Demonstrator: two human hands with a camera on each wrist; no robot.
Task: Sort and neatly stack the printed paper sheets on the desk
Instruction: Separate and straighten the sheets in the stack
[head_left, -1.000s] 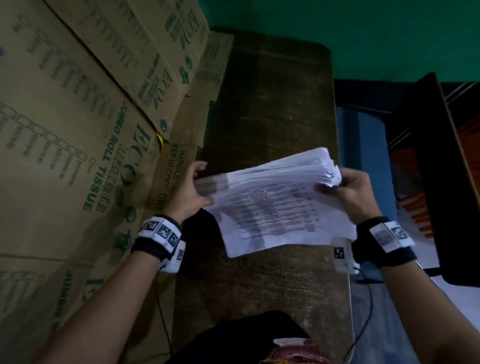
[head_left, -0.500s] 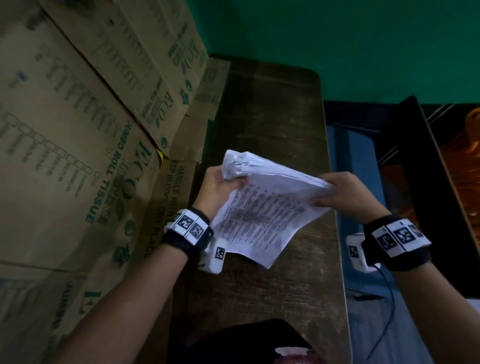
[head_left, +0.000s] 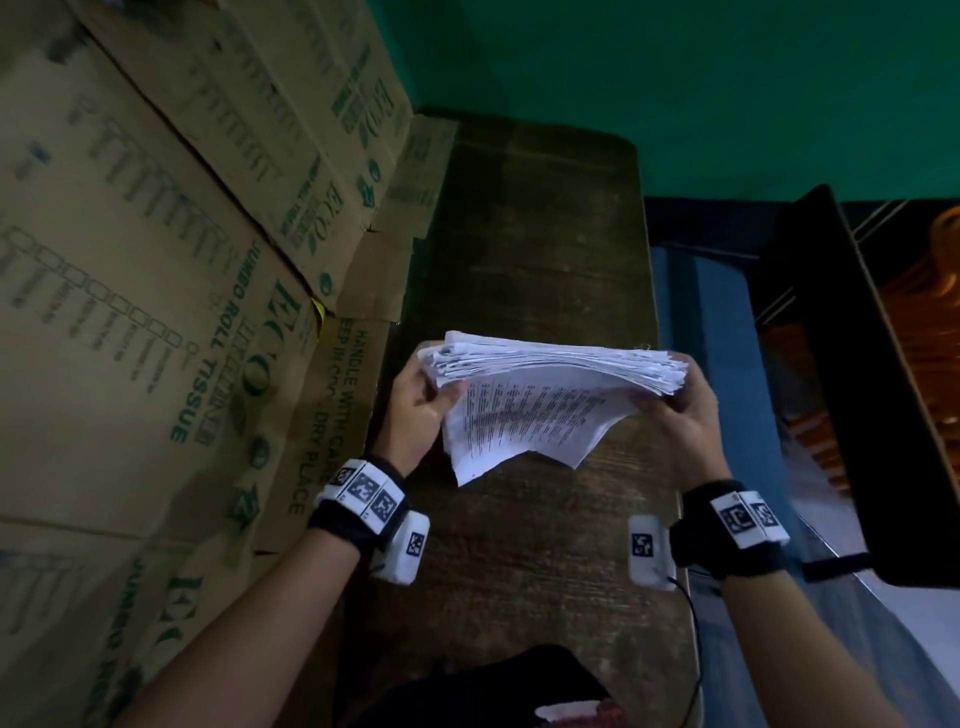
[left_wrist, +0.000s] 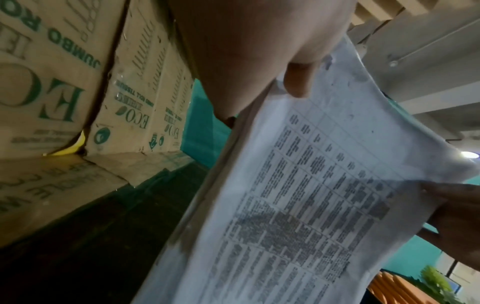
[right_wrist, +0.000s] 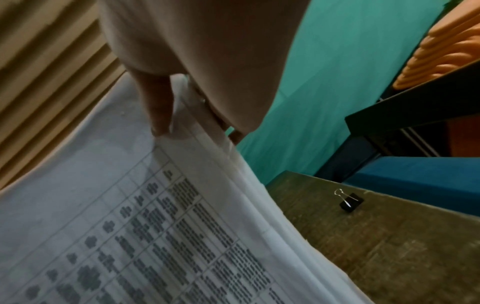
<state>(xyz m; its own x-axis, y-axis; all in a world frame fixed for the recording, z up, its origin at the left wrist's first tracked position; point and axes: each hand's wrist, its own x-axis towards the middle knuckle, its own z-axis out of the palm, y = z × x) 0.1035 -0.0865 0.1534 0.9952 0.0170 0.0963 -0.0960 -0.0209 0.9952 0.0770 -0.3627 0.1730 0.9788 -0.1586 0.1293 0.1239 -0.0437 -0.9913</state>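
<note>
both hands hold one thick stack of printed sheets (head_left: 550, 384) in the air above the dark wooden counter (head_left: 535, 249), not touching it. the left hand (head_left: 415, 410) has its grip pinched on the left end of the stack, thumb on the printed near face and fingers curled behind. the right hand (head_left: 680, 400) pinches the right end the same way. the far edges of the sheets are bunched roughly level, while the near part hangs down towards the person with its corners uneven.

the left wrist view shows the thumb (left_wrist: 298, 80) pressed on a sheet printed with a ruled table of text. the right wrist view shows a finger (right_wrist: 158, 107) on that printed face, and a small black binder clip (right_wrist: 349, 200) lying on the counter near its far right edge, which the head view does not show.

cardboard boxes (head_left: 156, 291) printed "jumbo roll tissue" stand along the left of the counter. a green wall (head_left: 675, 78) is at the far end, and a dark shelf (head_left: 852, 395) holding something orange stands to the right.
</note>
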